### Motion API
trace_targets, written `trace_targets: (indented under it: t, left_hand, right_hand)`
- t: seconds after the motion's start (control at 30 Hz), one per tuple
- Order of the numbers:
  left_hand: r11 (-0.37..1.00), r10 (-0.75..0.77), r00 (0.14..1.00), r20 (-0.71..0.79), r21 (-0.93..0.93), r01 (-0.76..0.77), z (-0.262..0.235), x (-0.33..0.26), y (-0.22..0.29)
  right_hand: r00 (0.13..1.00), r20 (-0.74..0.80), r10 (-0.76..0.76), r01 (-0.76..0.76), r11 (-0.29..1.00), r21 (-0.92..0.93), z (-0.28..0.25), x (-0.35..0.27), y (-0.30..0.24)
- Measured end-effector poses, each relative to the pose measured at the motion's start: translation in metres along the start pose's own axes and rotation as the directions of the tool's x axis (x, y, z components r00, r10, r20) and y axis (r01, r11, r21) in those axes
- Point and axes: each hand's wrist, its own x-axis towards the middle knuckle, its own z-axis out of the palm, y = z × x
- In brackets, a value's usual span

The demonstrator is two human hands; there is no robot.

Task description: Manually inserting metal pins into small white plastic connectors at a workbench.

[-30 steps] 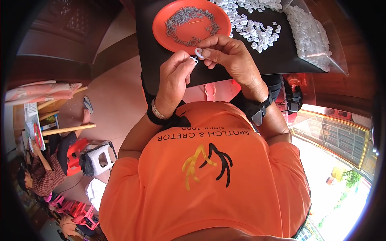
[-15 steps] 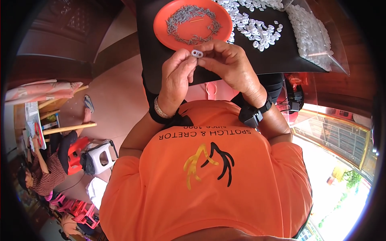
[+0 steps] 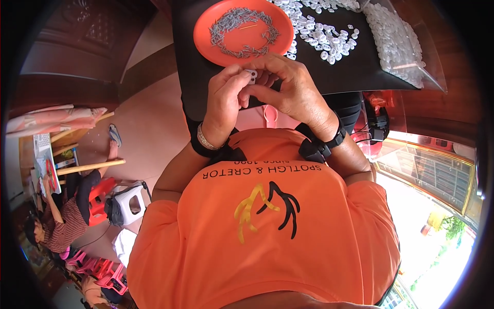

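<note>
A small white plastic piece with two holes (image 3: 252, 77) shows between my hands, just in front of the orange plate. My left hand (image 3: 226, 95) pinches it with the thumb laid over its edge. Close against it, my right hand (image 3: 290, 90) has its fingers curled in and the thumb below the piece; what its fingertips hold is hidden. The orange plate (image 3: 203, 36) carries a ring of small grey screws (image 3: 226, 31), with a thin yellowish stick (image 3: 248, 27) lying inside the ring.
Many loose white pieces (image 3: 329, 41) lie on the black tabletop (image 3: 355, 74), right of the plate. A clear bag of more pieces (image 3: 393, 44) stands at the far right. At the left, a person (image 3: 67, 211) sits near a white stool (image 3: 126, 206).
Both hands have shifted slightly toward me. The white piece has turned more upright and sits deeper between the fingers, and my right fingers have curled in behind it.
</note>
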Motion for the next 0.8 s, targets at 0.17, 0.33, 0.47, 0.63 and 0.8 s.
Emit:
trace_targets:
  t: [0.17, 0.33, 0.47, 0.63, 0.8]
  left_hand:
    - [0.999, 0.017, 0.999, -0.045, 0.048, -0.014, 0.004, -0.001, 0.0]
    - [0.993, 0.048, 0.996, -0.07, 0.111, -0.04, 0.001, 0.0, -0.006]
    - [0.994, 0.063, 0.997, -0.039, 0.095, -0.059, -0.002, -0.001, -0.008]
    - [0.996, 0.083, 0.995, -0.061, 0.017, -0.082, 0.0, -0.003, -0.008]
    - [0.995, 0.093, 0.993, -0.077, 0.031, -0.091, -0.007, -0.003, -0.013]
  right_hand:
    - [0.987, -0.053, -0.154, 0.133, 0.951, -0.281, 0.009, -0.001, 0.0]
    - [0.984, -0.033, -0.176, 0.154, 0.926, -0.345, 0.012, -0.003, 0.004]
    - [0.982, -0.044, -0.181, 0.159, 0.939, -0.305, 0.014, -0.003, 0.006]
    - [0.982, -0.048, -0.183, 0.161, 0.943, -0.291, 0.017, -0.003, 0.01]
    - [0.979, 0.001, -0.202, 0.189, 0.915, -0.357, 0.018, 0.0, 0.009]
